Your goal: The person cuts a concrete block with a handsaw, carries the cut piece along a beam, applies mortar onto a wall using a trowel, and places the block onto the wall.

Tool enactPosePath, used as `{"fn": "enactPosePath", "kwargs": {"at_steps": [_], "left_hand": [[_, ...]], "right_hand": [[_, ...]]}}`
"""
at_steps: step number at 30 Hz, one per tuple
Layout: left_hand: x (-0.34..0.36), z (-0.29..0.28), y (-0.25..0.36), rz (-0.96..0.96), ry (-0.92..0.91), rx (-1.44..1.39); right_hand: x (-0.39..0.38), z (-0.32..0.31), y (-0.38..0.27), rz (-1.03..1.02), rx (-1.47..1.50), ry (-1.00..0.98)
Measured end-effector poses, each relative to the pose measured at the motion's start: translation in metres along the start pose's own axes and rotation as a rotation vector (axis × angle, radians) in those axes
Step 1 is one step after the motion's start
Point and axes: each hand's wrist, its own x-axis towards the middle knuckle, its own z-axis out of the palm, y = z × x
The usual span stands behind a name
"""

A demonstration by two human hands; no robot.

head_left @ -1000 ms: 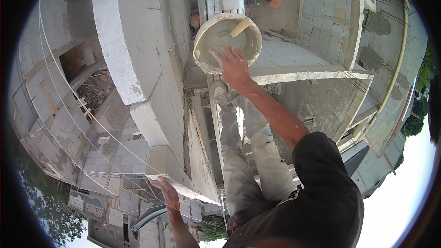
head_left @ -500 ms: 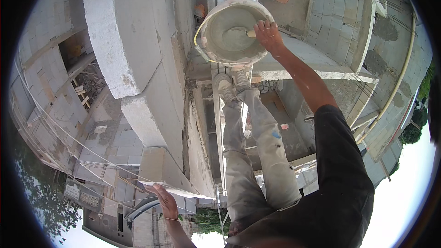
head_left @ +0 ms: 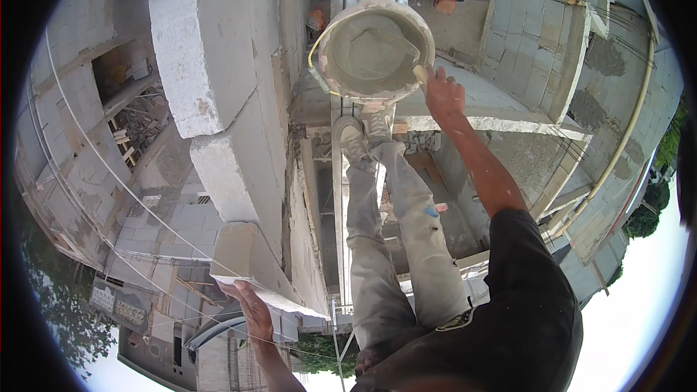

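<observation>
My right hand (head_left: 445,96) is closed round the pale handle of a trowel (head_left: 420,74) at the right rim of a round bucket (head_left: 328,76). Wet grey mortar (head_left: 374,47) lies inside, and the trowel's blade is mostly hidden there. A yellow-covered wire handle hangs down the bucket's left side. Lower left, my left hand (head_left: 253,312) has its fingers stretched out against the near end of a light grey block (head_left: 243,254). Nothing is gripped in that hand.
A wall of large grey blocks (head_left: 229,51) runs along the left. My shoes (head_left: 352,138) stand on a narrow support below the bucket, high above the lower rooms. Thin cables (head_left: 131,189) cross at left, and a concrete ledge (head_left: 494,122) extends right.
My right hand has moved from above the mortar toward me and right, bringing the trowel handle to the rim. My left hand stays by the block end; the view has shifted slightly.
</observation>
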Motion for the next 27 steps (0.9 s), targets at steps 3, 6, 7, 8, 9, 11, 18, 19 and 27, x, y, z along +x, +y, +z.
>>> {"fn": "enactPosePath", "kwargs": {"at_steps": [3,6,7,8,9,11,18,19,27], "left_hand": [[0.001,0.005,0.0,-0.021,-0.003,-0.027],[-0.004,0.016,0.033,0.068,-0.035,0.001],[-0.002,0.015,0.027,0.074,-0.024,0.002],[-0.001,0.011,0.017,0.07,-0.011,0.039],[0.0,0.007,0.008,0.066,0.002,0.074],[0.002,0.011,0.016,0.081,-0.015,0.05],[-0.001,0.012,0.033,0.081,0.023,0.062],[0.0,0.009,0.027,0.083,0.03,0.065],[0.005,0.014,0.024,0.049,0.075,0.014]], "right_hand": [[0.016,0.022,-0.006,0.102,0.088,-0.057],[0.035,0.054,-0.028,0.119,0.181,-0.152],[0.039,0.065,-0.037,0.123,0.268,-0.159],[0.039,0.068,-0.046,0.126,0.357,-0.17],[0.037,0.068,-0.044,0.14,0.445,-0.208],[0.035,0.096,0.002,0.102,0.525,-0.199],[-0.038,0.105,0.029,0.173,0.941,-0.16],[-0.038,0.1,0.011,0.157,0.764,-0.094],[0.032,0.065,-0.034,-0.09,0.142,-0.193]]}}
